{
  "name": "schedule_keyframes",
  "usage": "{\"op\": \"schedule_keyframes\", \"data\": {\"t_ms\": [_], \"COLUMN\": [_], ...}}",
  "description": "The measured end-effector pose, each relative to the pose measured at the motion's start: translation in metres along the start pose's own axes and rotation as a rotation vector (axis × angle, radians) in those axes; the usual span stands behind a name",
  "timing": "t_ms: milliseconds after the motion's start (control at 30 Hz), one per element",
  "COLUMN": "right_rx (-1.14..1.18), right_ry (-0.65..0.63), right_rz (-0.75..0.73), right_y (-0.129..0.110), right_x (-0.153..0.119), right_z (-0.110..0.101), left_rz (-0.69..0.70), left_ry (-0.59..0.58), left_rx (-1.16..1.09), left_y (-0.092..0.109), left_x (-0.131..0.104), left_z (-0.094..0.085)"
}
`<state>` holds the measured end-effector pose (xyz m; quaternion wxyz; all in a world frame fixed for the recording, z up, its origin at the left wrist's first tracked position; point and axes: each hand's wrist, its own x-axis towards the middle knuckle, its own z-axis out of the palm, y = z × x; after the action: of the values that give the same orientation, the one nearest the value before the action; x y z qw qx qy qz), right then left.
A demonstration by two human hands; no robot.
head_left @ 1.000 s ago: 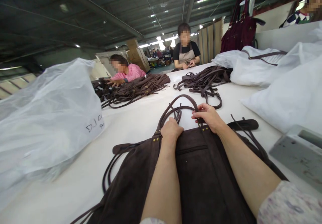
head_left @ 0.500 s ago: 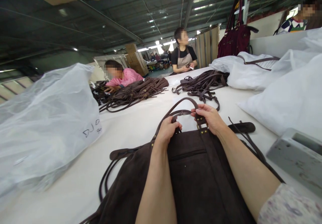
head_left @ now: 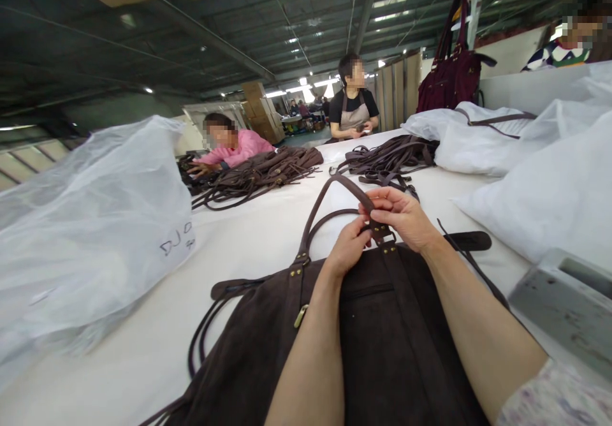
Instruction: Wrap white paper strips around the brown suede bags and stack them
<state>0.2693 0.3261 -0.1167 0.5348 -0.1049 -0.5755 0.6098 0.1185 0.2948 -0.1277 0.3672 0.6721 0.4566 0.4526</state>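
Brown bag [head_left: 373, 343] handle [head_left: 335, 203] in both hands, seemingly pinched

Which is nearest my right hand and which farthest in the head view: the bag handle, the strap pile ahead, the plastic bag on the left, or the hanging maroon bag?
From the right hand:
1. Bag handle, in its grip.
2. Strap pile, just ahead.
3. Plastic bag, far left.
4. Maroon bag, hanging at the back right.

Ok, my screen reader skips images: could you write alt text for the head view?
Both hands, left hand and right hand, pinch a handle strap of a dark brown suede bag lying on a white table. A clear plastic bag sits left; piles of straps lie beyond.
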Motion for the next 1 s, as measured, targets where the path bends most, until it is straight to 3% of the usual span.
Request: {"op": "schedule_keyframes", "data": {"t_ms": [133, 333, 433, 533, 600, 700, 800, 1000], "right_rx": [-0.031, -0.097, -0.339, -0.882, -1.12, -1.239, -1.374, -1.644], "right_ry": [-0.066, 0.02, 0.13, 0.268, 0.279, 0.215, 0.159, 0.041], "right_rz": [0.02, 0.056, 0.087, 0.249, 0.327, 0.374, 0.429, 0.452], "right_y": [-0.012, -0.003, 0.02, 0.044, 0.055, 0.061, 0.059, 0.061], "right_x": [-0.001, -0.001, 0.001, -0.002, -0.005, -0.007, 0.005, 0.07], "right_z": [0.007, 0.002, -0.01, -0.023, -0.027, -0.026, -0.02, 0.003], "left_rz": [0.029, -0.038, -0.061, -0.099, -0.127, -0.169, -0.215, -0.222], "left_ry": [0.162, -0.053, -0.065, 0.041, 0.155, 0.279, 0.332, 0.51], "left_rx": [-0.046, -0.021, 0.044, 0.141, 0.218, 0.298, 0.282, 0.053], "left_y": [0.003, -0.004, -0.011, -0.017, -0.021, -0.028, -0.04, -0.053], "left_x": [0.006, 0.002, 0.004, 0.007, 0.007, 0.002, -0.005, -0.004], "left_z": [0.0, 0.017, 0.018, 0.011, 0.002, -0.016, -0.029, -0.038]}}
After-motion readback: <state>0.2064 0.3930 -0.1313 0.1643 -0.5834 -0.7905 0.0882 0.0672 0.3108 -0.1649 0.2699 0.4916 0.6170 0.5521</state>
